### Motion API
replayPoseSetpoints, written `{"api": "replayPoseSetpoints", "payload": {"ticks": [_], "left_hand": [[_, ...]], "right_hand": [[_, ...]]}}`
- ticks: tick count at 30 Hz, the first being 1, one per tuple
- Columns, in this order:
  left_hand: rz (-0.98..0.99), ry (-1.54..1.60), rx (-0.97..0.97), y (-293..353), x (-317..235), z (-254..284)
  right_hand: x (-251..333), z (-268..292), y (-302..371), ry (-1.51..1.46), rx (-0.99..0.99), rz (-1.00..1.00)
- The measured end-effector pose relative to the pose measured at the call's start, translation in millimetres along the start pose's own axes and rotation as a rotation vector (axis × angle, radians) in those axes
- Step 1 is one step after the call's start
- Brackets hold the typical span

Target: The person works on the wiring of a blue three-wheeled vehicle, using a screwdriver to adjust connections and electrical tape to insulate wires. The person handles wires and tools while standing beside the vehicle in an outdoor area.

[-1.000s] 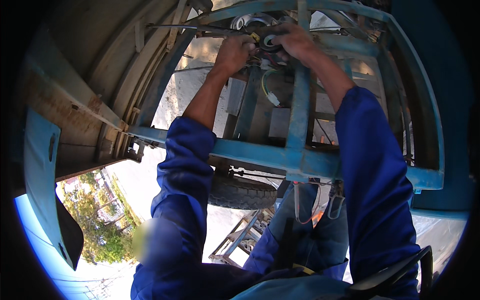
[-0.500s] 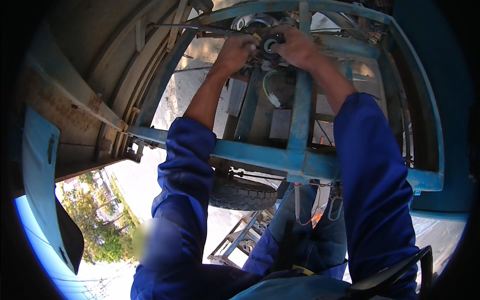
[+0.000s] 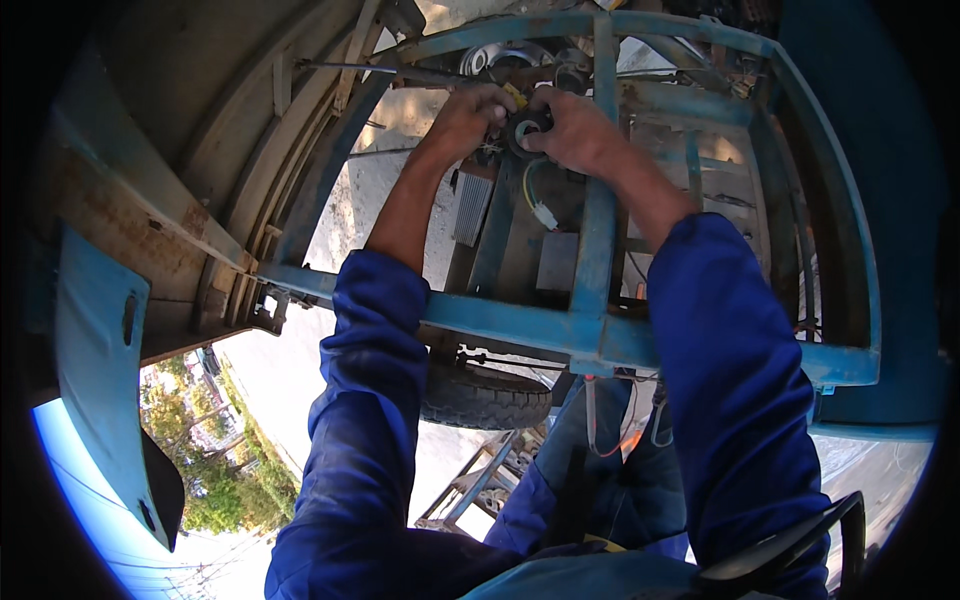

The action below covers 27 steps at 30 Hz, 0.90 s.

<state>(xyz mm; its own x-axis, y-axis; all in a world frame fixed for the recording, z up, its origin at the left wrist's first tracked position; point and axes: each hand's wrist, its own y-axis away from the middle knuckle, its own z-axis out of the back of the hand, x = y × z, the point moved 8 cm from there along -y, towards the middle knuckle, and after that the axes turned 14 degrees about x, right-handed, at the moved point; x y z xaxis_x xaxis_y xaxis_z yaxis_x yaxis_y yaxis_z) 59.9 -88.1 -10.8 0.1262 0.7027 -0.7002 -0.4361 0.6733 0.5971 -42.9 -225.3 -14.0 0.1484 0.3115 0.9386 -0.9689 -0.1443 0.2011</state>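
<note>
My right hand (image 3: pixel 578 132) is closed on a dark roll of tape (image 3: pixel 517 127) with a pale inner core, its fingers and thumb gripping the ring's right side. Close beside it, my left hand (image 3: pixel 470 120) has its fingertips pinched together at the wiring; what lies between them is too small to make out. A small yellow piece (image 3: pixel 515 96) shows between the two hands. Below the tape hang yellow-green wires (image 3: pixel 528 180) ending in a white plug connector (image 3: pixel 545 216). Thin loose wire ends stick out under the left fingertips.
A blue metal frame (image 3: pixel 500 318) surrounds the work, its near bar crossing under both forearms. A finned metal box (image 3: pixel 473 205) sits inside it. Beneath is a tire (image 3: pixel 485 398). A raised panel (image 3: pixel 150 215) stands at left. Red-handled pliers (image 3: pixel 591 410) hang on the near bar.
My right hand has come down and a little left with the tape roll, which has turned. The left hand has shifted slightly, staying pinched. The view has moved a little.
</note>
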Motion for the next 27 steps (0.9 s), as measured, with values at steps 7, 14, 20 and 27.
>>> {"api": "replayPoseSetpoints", "payload": {"ticks": [7,14,20,27], "left_hand": [[-0.011,-0.012,0.067,1.3,-4.0,-0.3],[0.024,0.026,0.052,2.1,5.3,3.5],[0.104,-0.021,-0.113,9.1,-0.1,2.9],[0.038,-0.229,-0.181,5.3,-7.0,5.6]], "right_hand": [[5.3,-12.8,0.8,0.061,-0.029,0.035],[-12.6,-13.2,-6.9,-0.248,0.125,-0.030],[-13.8,-19.6,-13.7,-0.191,0.093,-0.020],[-15.2,-21.6,-13.5,-0.477,0.058,-0.160]]}}
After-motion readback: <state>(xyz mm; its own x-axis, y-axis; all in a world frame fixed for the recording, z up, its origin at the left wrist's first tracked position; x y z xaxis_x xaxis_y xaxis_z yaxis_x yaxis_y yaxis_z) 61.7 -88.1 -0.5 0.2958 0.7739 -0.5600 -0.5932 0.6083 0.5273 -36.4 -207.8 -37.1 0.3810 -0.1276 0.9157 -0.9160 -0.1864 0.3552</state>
